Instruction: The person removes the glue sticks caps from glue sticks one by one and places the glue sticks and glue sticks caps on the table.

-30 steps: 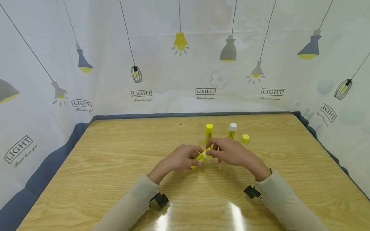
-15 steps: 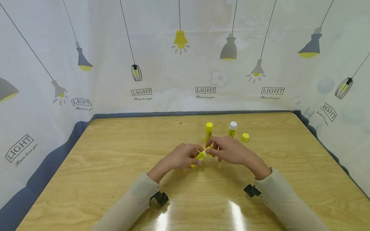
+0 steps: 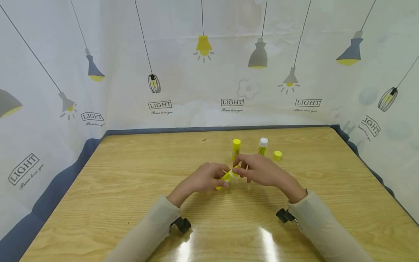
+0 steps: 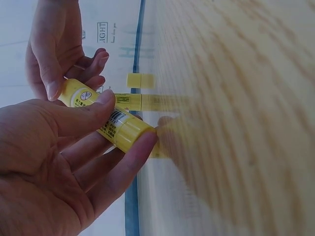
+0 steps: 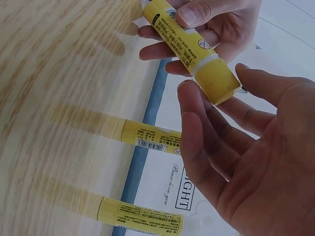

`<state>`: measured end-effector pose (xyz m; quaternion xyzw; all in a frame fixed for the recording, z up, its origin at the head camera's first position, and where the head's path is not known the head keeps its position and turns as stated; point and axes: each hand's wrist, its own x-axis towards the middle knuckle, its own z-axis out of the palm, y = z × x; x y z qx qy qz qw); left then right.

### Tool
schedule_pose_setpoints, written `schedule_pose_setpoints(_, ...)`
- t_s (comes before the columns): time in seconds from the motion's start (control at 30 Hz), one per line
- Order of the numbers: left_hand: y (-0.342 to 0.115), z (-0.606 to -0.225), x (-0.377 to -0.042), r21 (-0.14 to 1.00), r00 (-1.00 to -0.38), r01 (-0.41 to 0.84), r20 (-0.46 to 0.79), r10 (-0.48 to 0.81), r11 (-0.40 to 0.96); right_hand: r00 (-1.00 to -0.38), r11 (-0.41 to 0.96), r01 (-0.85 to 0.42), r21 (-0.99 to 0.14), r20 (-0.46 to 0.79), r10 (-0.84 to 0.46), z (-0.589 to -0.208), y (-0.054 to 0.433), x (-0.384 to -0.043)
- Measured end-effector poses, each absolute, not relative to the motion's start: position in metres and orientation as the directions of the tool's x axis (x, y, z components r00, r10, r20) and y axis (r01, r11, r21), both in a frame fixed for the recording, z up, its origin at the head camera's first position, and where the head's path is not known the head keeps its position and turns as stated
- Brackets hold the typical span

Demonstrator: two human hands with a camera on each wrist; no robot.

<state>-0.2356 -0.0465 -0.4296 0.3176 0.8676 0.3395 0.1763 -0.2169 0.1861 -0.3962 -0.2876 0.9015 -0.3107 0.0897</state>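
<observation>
My left hand (image 3: 207,177) grips a yellow glue stick (image 5: 182,42) by its barrel, thumb on one side and fingers on the other. The stick is held at a slant above the table. A yellow cap (image 5: 216,81) sits on its upper end, with a white ring showing between cap and barrel. At that cap, the thumb and fingers of my right hand (image 3: 262,170) are curled round it. Behind the hands stand a yellow-capped glue stick (image 3: 236,147) and, further right, an uncapped glue stick (image 3: 263,147) with a white top. Their lower parts are partly hidden in the head view.
A loose yellow cap (image 3: 277,155) rests on the wooden table (image 3: 131,193), right of the white-topped stick. A printed cloth (image 3: 193,83) with lamp drawings hangs behind and at both sides. Black wrist mounts (image 3: 182,225) sit under both sleeves.
</observation>
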Motion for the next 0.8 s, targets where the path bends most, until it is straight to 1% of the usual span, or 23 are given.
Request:
schedule_pose_setpoints(0.53,-0.0483,-0.4309,-0.2345,0.708,-0.739,0.414,-0.105,0.665,0.572,-0.820,0.639,-0.459,-0.617,0.017,-0.573,-0.3984,0.1839,-0.2171)
schedule_pose_setpoints(0.8,-0.0484,-0.4317,-0.2360,0.709,-0.738,0.412,-0.110,0.666,0.573,-0.820,0.647,-0.481,-0.592,0.041,-0.571,-0.3962,0.1828,-0.2158)
